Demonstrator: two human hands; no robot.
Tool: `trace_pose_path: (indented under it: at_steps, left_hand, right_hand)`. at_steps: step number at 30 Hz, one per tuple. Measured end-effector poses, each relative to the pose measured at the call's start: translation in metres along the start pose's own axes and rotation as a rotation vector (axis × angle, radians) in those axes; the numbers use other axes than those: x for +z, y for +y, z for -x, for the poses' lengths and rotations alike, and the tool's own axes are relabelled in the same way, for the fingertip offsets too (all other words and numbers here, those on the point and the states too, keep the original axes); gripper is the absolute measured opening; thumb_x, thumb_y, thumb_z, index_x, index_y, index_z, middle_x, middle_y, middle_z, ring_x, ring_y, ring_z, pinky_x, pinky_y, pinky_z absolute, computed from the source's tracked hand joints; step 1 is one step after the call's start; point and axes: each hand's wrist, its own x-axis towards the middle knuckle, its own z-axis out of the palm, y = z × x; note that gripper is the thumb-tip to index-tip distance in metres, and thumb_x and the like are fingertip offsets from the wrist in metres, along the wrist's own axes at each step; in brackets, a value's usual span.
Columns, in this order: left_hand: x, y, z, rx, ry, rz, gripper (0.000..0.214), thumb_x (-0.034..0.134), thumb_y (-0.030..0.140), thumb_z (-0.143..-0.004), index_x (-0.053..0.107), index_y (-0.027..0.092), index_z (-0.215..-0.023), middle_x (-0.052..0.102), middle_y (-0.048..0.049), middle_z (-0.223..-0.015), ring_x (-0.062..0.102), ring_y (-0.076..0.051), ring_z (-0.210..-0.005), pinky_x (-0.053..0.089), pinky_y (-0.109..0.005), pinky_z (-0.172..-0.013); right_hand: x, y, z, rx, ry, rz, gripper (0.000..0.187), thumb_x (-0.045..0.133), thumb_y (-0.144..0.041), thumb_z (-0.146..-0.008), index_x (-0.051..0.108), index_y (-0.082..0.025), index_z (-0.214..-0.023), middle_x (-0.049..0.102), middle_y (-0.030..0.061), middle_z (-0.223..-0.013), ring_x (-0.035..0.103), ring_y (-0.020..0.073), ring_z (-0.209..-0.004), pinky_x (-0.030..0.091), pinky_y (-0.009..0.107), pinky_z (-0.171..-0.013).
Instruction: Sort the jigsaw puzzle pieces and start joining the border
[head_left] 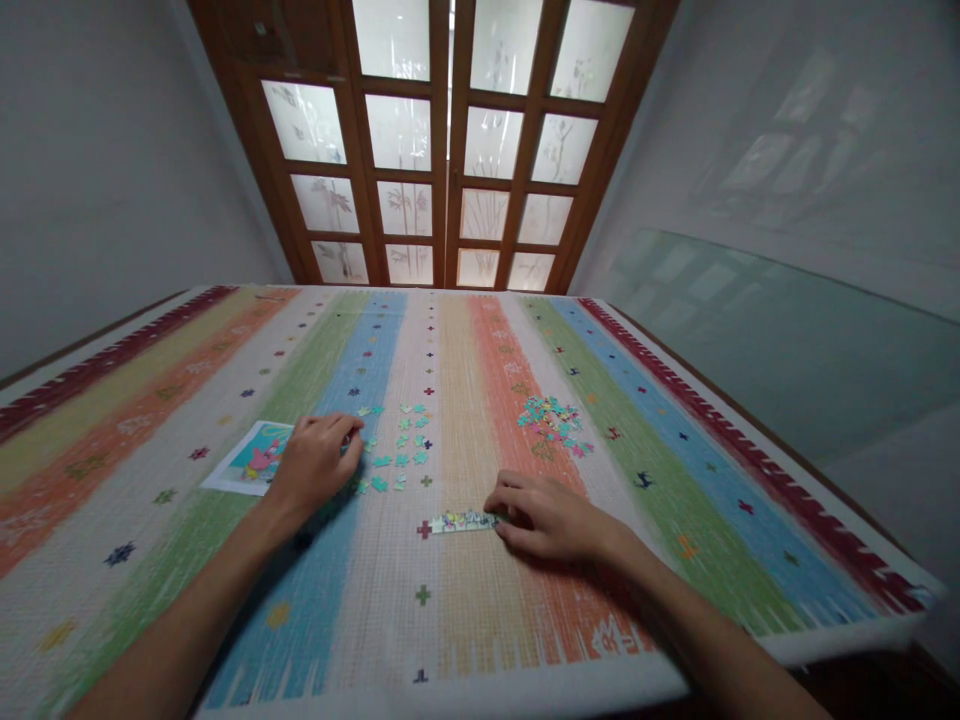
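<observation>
My left hand, fingers curled, is over the right edge of a printed picture card showing a pink cartoon figure. Its fingertips are close to loose teal puzzle pieces spread in rough rows; whether they pinch one is hidden. My right hand has its thumb and fingers closed at the right end of a narrow strip of joined puzzle pieces. This strip lies flat on the cloth, and its right end is partly covered by my fingers.
A heap of mixed puzzle pieces lies beyond my right hand. Under everything is a striped tablecloth with its front edge near me. Behind the table are wooden glass-paned doors, and a glass panel leans against the right wall.
</observation>
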Motion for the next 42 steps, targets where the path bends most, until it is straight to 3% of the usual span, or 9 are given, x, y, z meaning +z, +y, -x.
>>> trace_pose_path:
  at_steps: [5,14,23,33,37,42]
  left_hand:
    - [0.0,-0.004,-0.002,-0.049,-0.046,0.102,0.022,0.046,0.023,-0.089,0.068,0.02,-0.093,0.074,-0.0102,-0.093,0.07,-0.026,-0.086,0.055,-0.044,-0.084]
    - [-0.003,-0.023,-0.004,-0.188,0.01,0.122,0.022,0.046,0.02,-0.084,0.068,0.024,-0.084,0.077,-0.0081,-0.096,0.072,-0.029,-0.096,0.057,-0.048,-0.092]
    - [-0.004,-0.031,-0.005,-0.27,-0.117,0.02,0.033,0.041,0.014,-0.083,0.073,0.02,-0.088,0.076,-0.0084,-0.079,0.073,-0.029,-0.077,0.055,-0.042,-0.078]
    - [0.001,-0.025,-0.004,-0.253,-0.181,-0.085,0.036,0.04,0.015,-0.088,0.074,0.017,-0.1,0.078,-0.0139,-0.104,0.074,-0.032,-0.098,0.054,-0.047,-0.094]
    - [0.008,-0.021,-0.003,-0.236,-0.142,-0.057,0.038,0.04,0.014,-0.09,0.07,0.017,-0.113,0.076,-0.013,-0.116,0.07,-0.03,-0.109,0.052,-0.047,-0.102]
    - [0.013,-0.022,0.0,-0.175,-0.094,0.001,0.033,0.044,0.016,-0.09,0.068,0.018,-0.113,0.074,-0.0142,-0.112,0.068,-0.033,-0.106,0.052,-0.051,-0.098]
  right_hand:
    - [0.0,0.002,0.001,-0.01,-0.001,0.003,0.025,0.061,-0.013,-0.089,0.07,-0.018,-0.111,0.065,0.0086,-0.107,0.062,0.0201,-0.089,0.046,0.032,-0.076]
    - [0.0,0.004,0.0,-0.03,0.0,0.013,0.028,0.058,-0.011,-0.087,0.07,-0.018,-0.112,0.065,0.0088,-0.105,0.061,0.0193,-0.086,0.044,0.031,-0.073]
    - [0.001,0.003,0.001,-0.013,0.004,0.013,0.031,0.058,-0.01,-0.085,0.071,-0.017,-0.113,0.065,0.0092,-0.105,0.062,0.0194,-0.086,0.043,0.031,-0.073]
    - [0.001,0.003,0.001,-0.032,0.017,0.011,0.029,0.057,-0.01,-0.085,0.071,-0.018,-0.11,0.065,0.0085,-0.103,0.061,0.0186,-0.083,0.043,0.031,-0.072]
    - [0.001,0.004,0.0,-0.039,0.018,0.012,0.03,0.057,-0.011,-0.085,0.071,-0.019,-0.11,0.065,0.0081,-0.103,0.06,0.0186,-0.083,0.044,0.031,-0.072]
    - [0.001,0.003,0.0,-0.041,0.018,0.016,0.03,0.057,-0.011,-0.085,0.071,-0.019,-0.111,0.065,0.0086,-0.103,0.062,0.0197,-0.085,0.045,0.032,-0.074]
